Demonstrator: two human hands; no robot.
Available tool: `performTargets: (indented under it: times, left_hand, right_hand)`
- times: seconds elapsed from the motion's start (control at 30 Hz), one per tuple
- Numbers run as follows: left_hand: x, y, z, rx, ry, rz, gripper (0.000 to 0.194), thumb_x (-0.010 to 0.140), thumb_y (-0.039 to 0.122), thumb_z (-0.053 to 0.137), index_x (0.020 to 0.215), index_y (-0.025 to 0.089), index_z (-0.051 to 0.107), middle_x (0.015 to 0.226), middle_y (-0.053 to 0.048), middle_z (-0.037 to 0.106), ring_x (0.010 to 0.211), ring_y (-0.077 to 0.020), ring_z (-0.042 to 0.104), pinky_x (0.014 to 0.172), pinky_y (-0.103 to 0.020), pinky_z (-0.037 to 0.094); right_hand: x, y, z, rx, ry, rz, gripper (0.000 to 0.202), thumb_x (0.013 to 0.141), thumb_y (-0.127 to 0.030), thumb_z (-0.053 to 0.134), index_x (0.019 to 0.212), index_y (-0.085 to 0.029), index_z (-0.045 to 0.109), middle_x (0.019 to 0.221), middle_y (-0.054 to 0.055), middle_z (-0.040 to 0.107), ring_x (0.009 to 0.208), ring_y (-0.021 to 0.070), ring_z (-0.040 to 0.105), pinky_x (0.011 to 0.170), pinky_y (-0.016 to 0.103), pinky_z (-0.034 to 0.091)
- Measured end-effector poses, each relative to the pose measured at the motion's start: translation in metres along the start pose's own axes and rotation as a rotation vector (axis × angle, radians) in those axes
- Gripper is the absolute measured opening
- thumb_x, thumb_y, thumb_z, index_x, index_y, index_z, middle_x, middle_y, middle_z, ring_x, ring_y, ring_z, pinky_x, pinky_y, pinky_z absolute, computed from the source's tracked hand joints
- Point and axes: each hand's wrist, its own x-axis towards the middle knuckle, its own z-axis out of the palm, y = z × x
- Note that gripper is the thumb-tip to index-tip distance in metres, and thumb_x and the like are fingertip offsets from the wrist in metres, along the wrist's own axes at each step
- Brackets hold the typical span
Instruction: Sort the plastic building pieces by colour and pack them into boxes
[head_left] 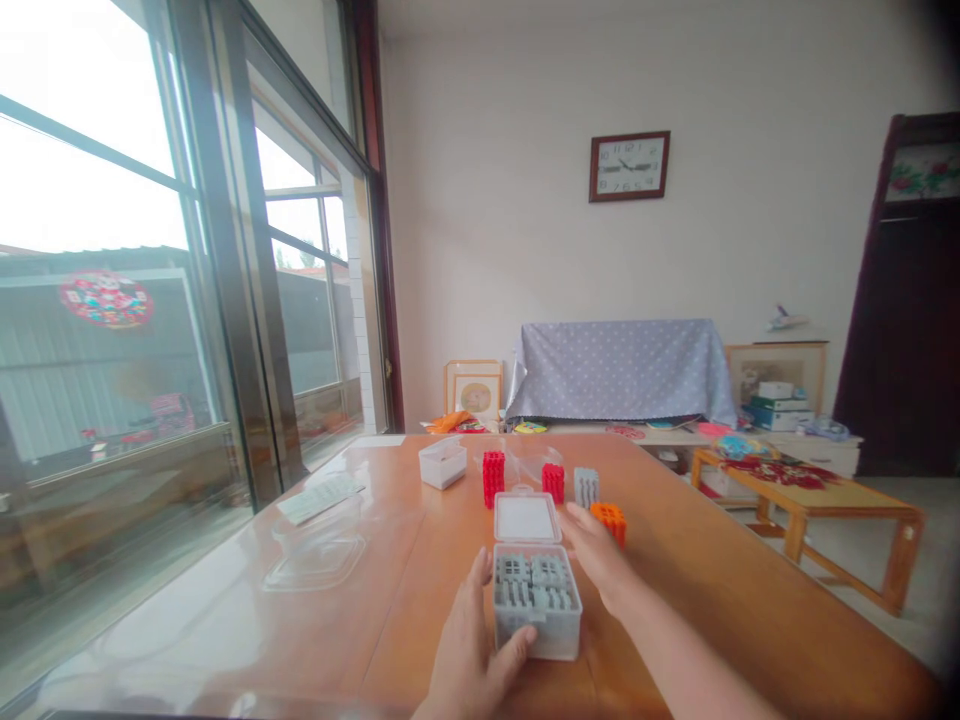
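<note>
A clear plastic box (536,640) stands on the table in front of me, its hinged lid (525,518) flipped back on the far side. Grey slotted plastic pieces (534,583) fill it in rows. My left hand (472,640) grips the box's near left corner, thumb on the front wall and fingers along the left side. Beside the lid's right edge is my right hand (596,555), fingers stretched forward and holding nothing that I can see; whether it touches the lid I cannot tell. Just past it stands an orange block of slotted pieces (609,522).
Farther back on the table (420,620) are a taller red stack (493,480), a shorter red stack (553,483), a grey stack (586,486) and a white open box (442,466). A clear lid (315,562) and a pale sheet (321,497) lie left, near the window.
</note>
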Motion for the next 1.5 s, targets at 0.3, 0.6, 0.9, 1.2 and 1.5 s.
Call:
performTargets:
  times: [0.3,0.6,0.9,1.2,1.5]
  left_hand:
    - [0.004,0.010,-0.004,-0.086,-0.051,-0.087,0.092,0.087,0.039,0.071,0.159,0.022,0.016,0.149,-0.017,0.053,0.134,-0.0309,0.056,0.109,-0.052,0.049]
    - [0.008,0.014,-0.007,-0.109,-0.054,-0.116,0.102,0.087,0.046,0.072,0.162,0.022,0.008,0.151,-0.019,0.048,0.128,-0.0290,0.060,0.101,-0.048,0.055]
    - [0.011,0.030,-0.016,-0.015,-0.045,-0.009,0.084,0.091,0.038,0.066,0.161,0.025,0.020,0.164,-0.017,0.029,0.151,-0.0322,0.034,0.116,-0.053,0.043]
    - [0.009,0.028,-0.014,-0.019,-0.018,0.023,0.065,0.090,0.036,0.068,0.147,0.024,0.038,0.158,-0.018,0.038,0.144,-0.0304,0.045,0.108,-0.049,0.052]
    - [0.010,0.027,-0.015,-0.011,-0.050,0.041,0.067,0.092,0.040,0.067,0.148,0.022,0.036,0.156,-0.018,0.042,0.146,-0.0290,0.043,0.113,-0.049,0.048]
  right_hand:
    - [-0.018,-0.032,-0.005,0.162,-0.008,0.022,0.064,0.086,-0.078,0.050,0.116,-0.026,0.072,0.121,0.009,0.075,0.116,0.0294,0.067,0.092,0.044,0.053]
    - [-0.076,-0.039,-0.017,-0.077,-0.219,-0.146,0.049,0.085,-0.059,0.068,0.121,-0.026,0.067,0.129,0.007,0.069,0.123,0.0301,0.061,0.105,0.046,0.048]
    - [-0.090,-0.012,-0.020,-0.336,-0.240,-0.328,0.033,0.084,-0.030,0.063,0.116,-0.026,0.068,0.151,0.008,0.048,0.140,0.0272,0.048,0.117,0.046,0.040]
    - [-0.100,0.003,-0.020,-0.430,-0.231,-0.391,0.034,0.090,-0.039,0.062,0.121,-0.028,0.068,0.158,0.008,0.042,0.146,0.0282,0.041,0.119,0.049,0.037]
    - [-0.099,0.025,-0.015,-0.482,-0.165,-0.485,0.039,0.092,-0.036,0.062,0.130,-0.031,0.063,0.164,0.005,0.036,0.146,0.0264,0.043,0.119,0.046,0.040]
